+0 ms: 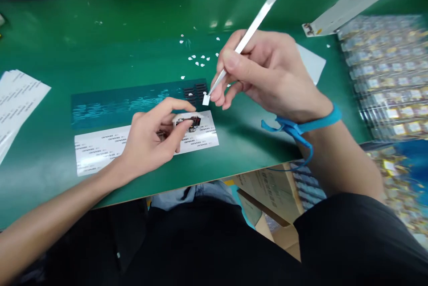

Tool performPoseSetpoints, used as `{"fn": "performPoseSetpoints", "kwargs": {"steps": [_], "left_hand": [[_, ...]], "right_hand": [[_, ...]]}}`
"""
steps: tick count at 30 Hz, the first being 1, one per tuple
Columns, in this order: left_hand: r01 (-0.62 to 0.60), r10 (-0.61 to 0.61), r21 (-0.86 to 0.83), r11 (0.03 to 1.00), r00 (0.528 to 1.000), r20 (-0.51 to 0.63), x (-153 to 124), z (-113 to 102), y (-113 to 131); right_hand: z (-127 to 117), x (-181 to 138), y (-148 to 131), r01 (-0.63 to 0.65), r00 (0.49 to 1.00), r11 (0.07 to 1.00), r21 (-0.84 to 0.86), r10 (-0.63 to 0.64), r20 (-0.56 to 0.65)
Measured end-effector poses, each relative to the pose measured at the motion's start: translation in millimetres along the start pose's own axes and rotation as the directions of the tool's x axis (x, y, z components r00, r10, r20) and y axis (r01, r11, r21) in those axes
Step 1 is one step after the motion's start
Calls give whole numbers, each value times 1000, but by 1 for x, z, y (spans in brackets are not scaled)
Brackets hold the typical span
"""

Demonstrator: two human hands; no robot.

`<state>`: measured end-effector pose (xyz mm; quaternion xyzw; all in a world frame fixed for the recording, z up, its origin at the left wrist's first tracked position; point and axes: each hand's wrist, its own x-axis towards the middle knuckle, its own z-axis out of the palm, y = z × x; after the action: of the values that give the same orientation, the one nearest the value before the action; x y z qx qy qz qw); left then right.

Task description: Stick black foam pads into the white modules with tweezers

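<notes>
My left hand (pixel 152 136) pinches a small white and dark electronic part (pixel 187 122) between thumb and fingers, resting on a white label sheet (pixel 100 148). My right hand (pixel 264 72) grips metal tweezers (pixel 244 43), slanted up to the right. A tiny white square sticker (pixel 206 99) hangs at the tweezer tips, just above and to the right of the part. Just behind the label sheet lies a teal backing strip (pixel 127 103) with rows of small dark pieces (pixel 195 92) at its right end. A blue wrist strap (pixel 301 125) circles my right wrist.
The green table mat (pixel 100 41) carries scattered white paper bits (pixel 199 59). More label sheets (pixel 16 99) lie at the left edge. Trays of small gold parts (pixel 388 72) fill the right side. A white card (pixel 312 63) and a long white bar (pixel 354 1) lie behind my right hand. Cardboard boxes (pixel 270 206) sit below the table.
</notes>
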<state>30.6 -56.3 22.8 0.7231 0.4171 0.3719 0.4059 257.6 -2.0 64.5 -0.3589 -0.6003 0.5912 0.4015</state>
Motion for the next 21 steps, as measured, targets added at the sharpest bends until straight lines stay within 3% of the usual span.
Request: {"fn": "performPoseSetpoints", "kwargs": {"steps": [2, 4, 10, 21], "left_hand": [[74, -78, -119, 990, 996, -33, 2, -6, 6], [125, -131, -190, 974, 991, -18, 4, -12, 9], [160, -130, -255, 954, 983, 127, 5, -17, 12], [140, -118, -391, 910, 990, 78, 1, -7, 12]], "right_hand": [[16, -3, -1, 128, 991, 992, 10, -127, -38], [27, -6, -1, 163, 985, 987, 3, -162, -62], [35, -13, -4, 44, 997, 994, -104, -50, -54], [32, -11, -1, 35, 999, 992, -119, -37, -13]]}}
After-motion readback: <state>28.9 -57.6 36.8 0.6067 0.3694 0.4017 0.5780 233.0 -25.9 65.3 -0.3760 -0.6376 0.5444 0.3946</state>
